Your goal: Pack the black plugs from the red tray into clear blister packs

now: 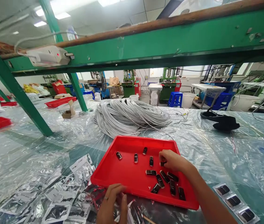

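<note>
A red tray (122, 169) holds several small black pieces with pale ends and a light stripe, perhaps connectors or USB-like parts; one lying piece (151, 161) shows clearly. Inside the tray's right side, my right hand (171, 159) has its fingers pinched on one such black piece (162, 163), mostly hidden by the fingers. My left hand (113, 200) is at the tray's front left edge, thumb apart from the bent fingers, with nothing visible in it. Just right of its thumb lie clear packets (135, 213) with dark contents.
Clear packets (57, 211) are heaped left of the tray. Blister packs with black items (233, 200) lie at the right. A coil of grey cable (127, 115) sits behind the tray. A green shelf beam (145, 43) crosses overhead, with a post (26, 102) at left.
</note>
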A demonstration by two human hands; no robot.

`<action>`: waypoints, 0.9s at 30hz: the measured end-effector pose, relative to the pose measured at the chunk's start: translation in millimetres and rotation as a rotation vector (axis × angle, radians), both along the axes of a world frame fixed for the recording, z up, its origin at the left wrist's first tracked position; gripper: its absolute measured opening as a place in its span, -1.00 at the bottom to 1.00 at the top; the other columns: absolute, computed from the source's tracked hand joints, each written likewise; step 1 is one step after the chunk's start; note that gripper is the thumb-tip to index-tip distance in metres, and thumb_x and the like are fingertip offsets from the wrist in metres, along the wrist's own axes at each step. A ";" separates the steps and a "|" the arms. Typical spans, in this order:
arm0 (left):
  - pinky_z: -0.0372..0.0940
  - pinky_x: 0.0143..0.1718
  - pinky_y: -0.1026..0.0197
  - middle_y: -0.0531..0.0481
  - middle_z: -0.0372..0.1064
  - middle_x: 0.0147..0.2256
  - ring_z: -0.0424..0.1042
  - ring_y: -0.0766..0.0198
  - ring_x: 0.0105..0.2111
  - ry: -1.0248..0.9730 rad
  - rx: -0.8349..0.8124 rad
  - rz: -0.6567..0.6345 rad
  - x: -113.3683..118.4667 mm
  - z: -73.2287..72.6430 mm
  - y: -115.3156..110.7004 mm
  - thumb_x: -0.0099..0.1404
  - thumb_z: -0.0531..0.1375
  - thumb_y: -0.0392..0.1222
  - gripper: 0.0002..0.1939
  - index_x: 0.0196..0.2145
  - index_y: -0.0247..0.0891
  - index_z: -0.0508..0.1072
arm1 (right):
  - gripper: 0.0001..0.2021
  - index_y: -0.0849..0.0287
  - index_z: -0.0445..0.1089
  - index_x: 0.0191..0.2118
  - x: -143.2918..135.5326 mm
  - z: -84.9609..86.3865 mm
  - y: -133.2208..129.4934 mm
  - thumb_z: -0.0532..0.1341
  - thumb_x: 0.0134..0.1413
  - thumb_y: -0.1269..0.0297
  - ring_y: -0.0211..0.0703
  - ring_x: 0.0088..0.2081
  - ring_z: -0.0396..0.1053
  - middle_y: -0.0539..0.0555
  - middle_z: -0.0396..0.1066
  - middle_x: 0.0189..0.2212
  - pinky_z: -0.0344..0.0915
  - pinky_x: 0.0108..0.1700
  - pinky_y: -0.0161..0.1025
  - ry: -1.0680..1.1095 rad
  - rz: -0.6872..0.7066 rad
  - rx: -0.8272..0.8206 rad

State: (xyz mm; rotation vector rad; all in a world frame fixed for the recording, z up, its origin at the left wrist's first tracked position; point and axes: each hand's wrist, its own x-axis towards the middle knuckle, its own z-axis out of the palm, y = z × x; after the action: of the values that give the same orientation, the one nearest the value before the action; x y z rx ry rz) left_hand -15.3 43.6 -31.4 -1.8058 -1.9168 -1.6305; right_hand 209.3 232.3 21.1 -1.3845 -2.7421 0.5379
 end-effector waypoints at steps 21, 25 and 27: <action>0.43 -0.10 0.18 -0.07 0.49 -0.11 0.49 0.21 -0.13 -0.097 -0.323 -0.524 -6.7 62.2 119.7 0.35 0.04 -0.18 -0.77 -0.17 -0.24 0.46 | -0.69 0.21 0.41 -0.19 -10.3 18.9 -8.6 0.00 0.12 0.62 -0.07 -0.15 0.35 0.14 0.44 -0.19 0.19 -0.17 -0.27 0.236 -0.031 0.080; 0.43 -0.11 0.19 -0.04 0.49 -0.13 0.51 0.24 -0.21 -0.214 -0.260 -0.536 -1.2 72.3 100.4 0.33 0.09 -0.16 -0.81 -0.21 -0.21 0.48 | -0.70 0.21 0.44 -0.20 -19.1 27.6 -21.6 0.03 0.11 0.62 -0.06 -0.14 0.37 0.14 0.45 -0.21 0.21 -0.17 -0.26 0.206 0.044 0.061; 0.42 -0.14 0.20 -0.04 0.48 -0.16 0.50 0.24 -0.22 -0.215 -0.252 -0.495 1.8 72.8 92.0 0.34 0.09 -0.13 -0.81 -0.20 -0.21 0.46 | -0.72 0.21 0.46 -0.17 -25.5 30.3 -31.3 0.08 0.11 0.59 -0.06 -0.15 0.39 0.14 0.46 -0.21 0.23 -0.20 -0.27 0.150 0.100 0.014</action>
State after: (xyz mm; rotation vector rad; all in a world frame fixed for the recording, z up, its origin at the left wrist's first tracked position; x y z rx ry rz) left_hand -13.5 135.6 41.4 -2.4569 -1.9397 -1.8508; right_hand 183.8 201.1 51.5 -1.1581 -2.6997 0.5990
